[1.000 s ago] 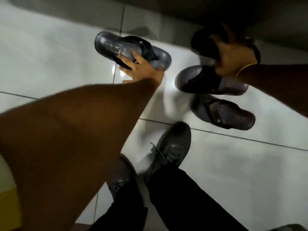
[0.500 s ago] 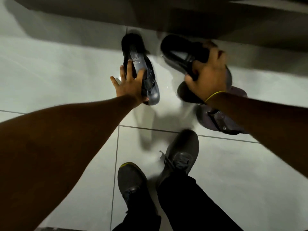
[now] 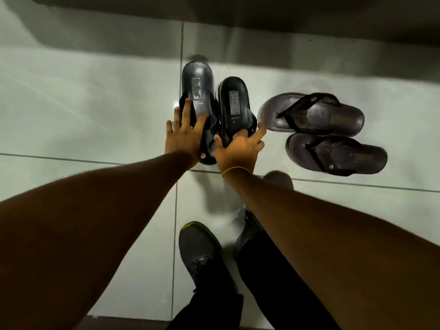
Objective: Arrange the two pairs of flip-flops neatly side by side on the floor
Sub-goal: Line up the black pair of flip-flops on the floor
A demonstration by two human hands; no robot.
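Two black sandals stand side by side on the white tiled floor, heels pointing away from me. My left hand [image 3: 187, 136] lies flat on the strap end of the left black sandal [image 3: 197, 84], fingers spread. My right hand [image 3: 239, 148] grips the strap end of the right black sandal [image 3: 233, 101]. To the right lie two dark brown flip-flops, one [image 3: 314, 115] above the other [image 3: 338, 154], both pointing left, crosswise to the black pair. Neither hand touches them.
My two feet in grey shoes [image 3: 197, 248] and black trousers stand just below the hands. A dark wall base or shadow [image 3: 238, 25] runs along the top. Open tiled floor [image 3: 83, 103] stretches to the left.
Both hands brought the black sandals together: the left one was turned from lying crosswise to pointing away, and the right hand set its lifted sandal down beside it.
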